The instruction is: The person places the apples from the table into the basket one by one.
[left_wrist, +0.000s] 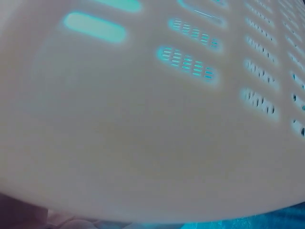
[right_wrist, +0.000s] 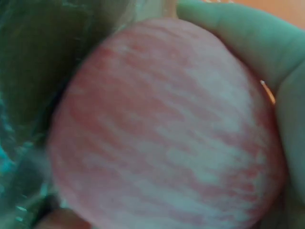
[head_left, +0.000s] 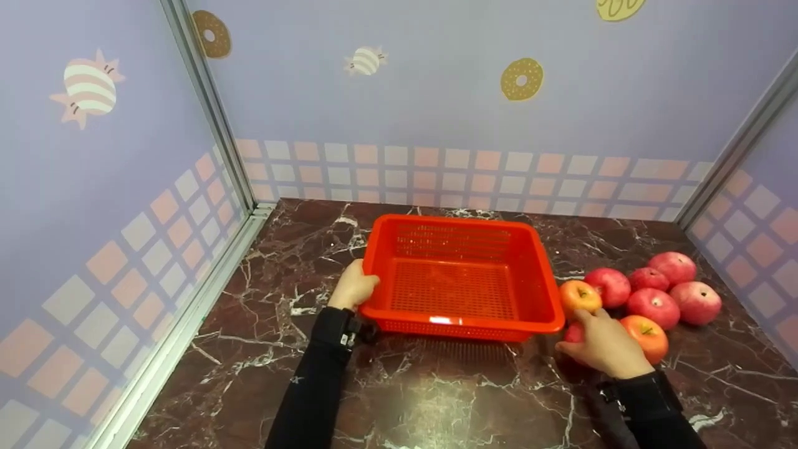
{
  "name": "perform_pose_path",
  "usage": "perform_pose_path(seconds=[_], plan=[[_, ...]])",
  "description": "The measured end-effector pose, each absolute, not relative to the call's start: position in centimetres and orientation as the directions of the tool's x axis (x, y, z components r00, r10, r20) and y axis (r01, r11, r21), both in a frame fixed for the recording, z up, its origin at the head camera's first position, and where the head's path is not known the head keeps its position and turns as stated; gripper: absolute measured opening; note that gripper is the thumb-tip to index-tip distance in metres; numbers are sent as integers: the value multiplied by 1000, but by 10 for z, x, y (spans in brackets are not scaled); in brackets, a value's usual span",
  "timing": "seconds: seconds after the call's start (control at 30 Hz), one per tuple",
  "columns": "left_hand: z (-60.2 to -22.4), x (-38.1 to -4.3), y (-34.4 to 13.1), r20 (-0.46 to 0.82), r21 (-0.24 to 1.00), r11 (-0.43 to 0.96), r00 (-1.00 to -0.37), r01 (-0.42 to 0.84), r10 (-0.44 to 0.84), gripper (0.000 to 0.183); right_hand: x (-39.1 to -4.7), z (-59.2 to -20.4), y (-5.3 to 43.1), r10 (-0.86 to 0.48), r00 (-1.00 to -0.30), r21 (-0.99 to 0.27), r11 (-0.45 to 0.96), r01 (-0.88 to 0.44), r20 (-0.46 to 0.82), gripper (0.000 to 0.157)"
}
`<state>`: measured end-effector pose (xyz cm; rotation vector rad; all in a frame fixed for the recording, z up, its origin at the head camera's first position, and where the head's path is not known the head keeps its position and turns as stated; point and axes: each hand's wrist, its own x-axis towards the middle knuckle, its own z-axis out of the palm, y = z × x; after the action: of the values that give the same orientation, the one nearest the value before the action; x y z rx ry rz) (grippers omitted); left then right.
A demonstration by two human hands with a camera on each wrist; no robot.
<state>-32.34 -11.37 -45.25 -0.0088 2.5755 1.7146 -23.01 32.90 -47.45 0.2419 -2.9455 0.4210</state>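
My left hand (head_left: 354,285) grips the left rim of a red-orange plastic basket (head_left: 461,325), thumb over the edge. The basket's floor shows bare through its open top. In the left wrist view the slotted basket wall (left_wrist: 143,129) fills most of the frame, its colours washed out. Right of the basket, my right hand (head_left: 608,346) holds a red apple (head_left: 575,333), which the palm partly covers. Close up in the right wrist view, that apple (right_wrist: 167,129) is streaked pink and red, with the thumb (right_wrist: 257,38) curved along its side. A yellow-orange apple (head_left: 580,295) lies just beyond my fingertips.
Several more red apples (head_left: 653,307) cluster to the right on the dark marbled tabletop (head_left: 436,399). An orange-red apple (head_left: 648,337) sits beside my right hand. Patterned panels, including the back wall (head_left: 430,112), enclose the table at the back and both sides.
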Motion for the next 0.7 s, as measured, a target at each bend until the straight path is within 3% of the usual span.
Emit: perform_pose_path(seconds=[0.27, 0.7], plan=[[-454, -324, -115, -108, 941, 323, -994, -97, 19, 37, -222, -434, 334, -100, -950, -320, 927, -197, 297, 60], [-456, -324, -113, -122, 961, 256, -992, -109, 32, 42, -232, -407, 296, 4, -874, -433, 870, -237, 485, 49]])
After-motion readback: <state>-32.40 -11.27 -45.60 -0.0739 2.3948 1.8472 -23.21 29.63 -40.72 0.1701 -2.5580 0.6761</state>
